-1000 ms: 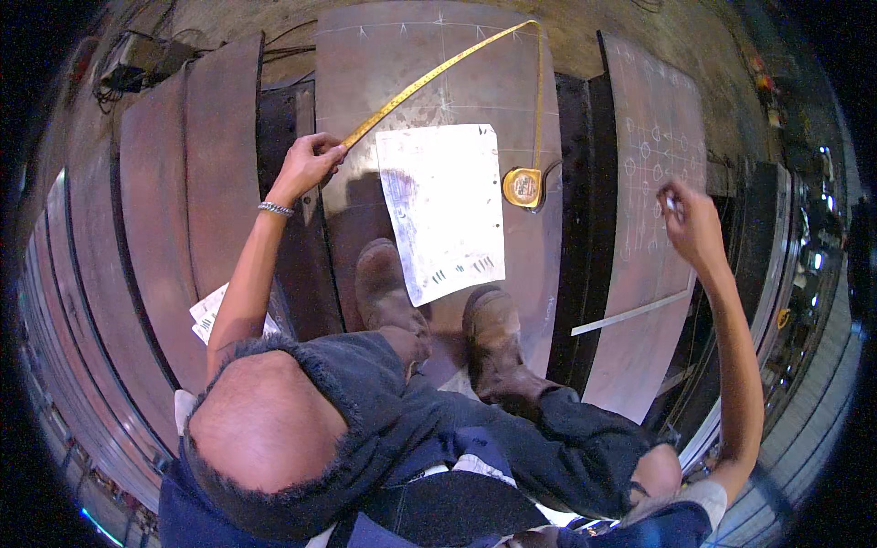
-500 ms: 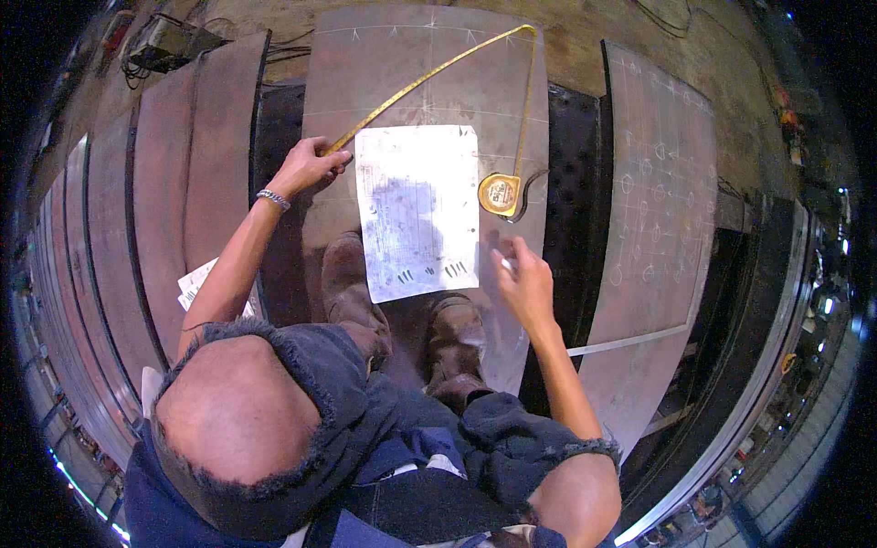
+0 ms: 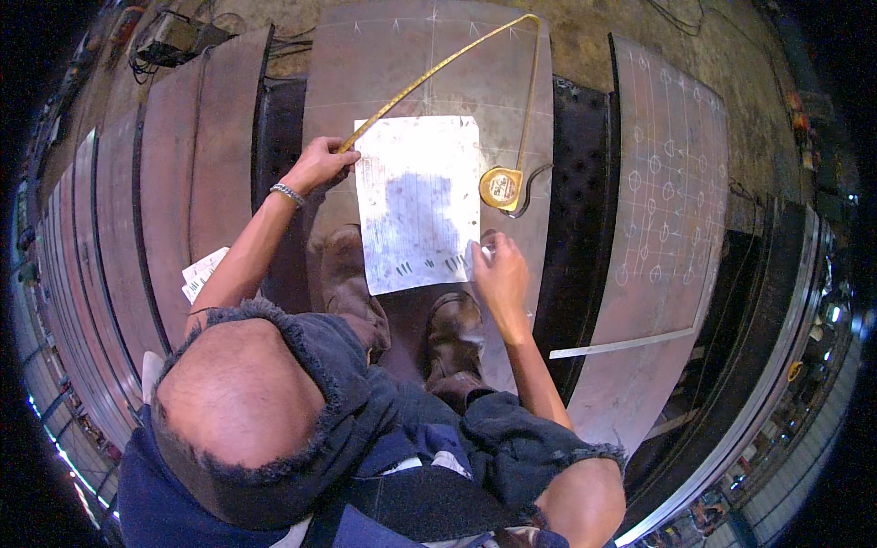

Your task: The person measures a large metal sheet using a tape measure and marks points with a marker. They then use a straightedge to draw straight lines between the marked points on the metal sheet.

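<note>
Between the fingers of my left hand (image 3: 322, 166) is pinched the yellow blade (image 3: 429, 77) of a tape measure. From there the blade runs up to the far right, folds sharply and comes back down to its yellow case (image 3: 501, 187), which lies on the steel plate (image 3: 512, 100). A printed paper sheet (image 3: 417, 155) with dark marks along its lower edge lies close by my left fingertips. My right hand (image 3: 501, 279) is closed round a short white stick, like chalk (image 3: 486, 249). Its fingertips are at the sheet's lower right edge; whether they grip the paper I cannot tell.
My boots (image 3: 454, 329) stand on the plate just below the sheet. To the right, another plate (image 3: 671, 183) bears chalked circles and lines, with a flat metal strip (image 3: 621, 344) across it. Several plates (image 3: 206, 137) line the left, with more papers (image 3: 203, 274) beside my left forearm.
My right hand has moved left and slightly up, bringing its fingertips to the sheet's edge. My left hand still holds the tape blade.
</note>
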Demonstrator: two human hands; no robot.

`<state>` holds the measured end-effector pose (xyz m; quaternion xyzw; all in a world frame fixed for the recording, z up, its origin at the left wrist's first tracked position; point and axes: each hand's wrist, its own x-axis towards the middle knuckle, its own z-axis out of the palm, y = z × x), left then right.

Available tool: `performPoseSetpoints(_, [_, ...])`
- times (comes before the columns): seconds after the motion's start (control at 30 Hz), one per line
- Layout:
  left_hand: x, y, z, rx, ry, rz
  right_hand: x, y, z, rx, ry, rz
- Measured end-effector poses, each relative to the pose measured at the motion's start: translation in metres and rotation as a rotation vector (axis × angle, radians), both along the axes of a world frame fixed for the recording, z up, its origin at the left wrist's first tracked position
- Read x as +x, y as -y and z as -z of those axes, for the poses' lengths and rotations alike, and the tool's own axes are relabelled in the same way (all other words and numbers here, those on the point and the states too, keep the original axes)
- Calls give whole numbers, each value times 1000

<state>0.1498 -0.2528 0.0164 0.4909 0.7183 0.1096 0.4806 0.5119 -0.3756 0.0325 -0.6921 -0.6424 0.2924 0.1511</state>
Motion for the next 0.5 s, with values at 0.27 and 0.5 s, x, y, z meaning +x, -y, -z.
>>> performPoseSetpoints(0.27, [2,2,-3,12,3,-56,-1,1,-8,-61,11,9])
performPoseSetpoints(0.5, [1,4,-5,69,-15,-27,2,6,0,-75,0,17])
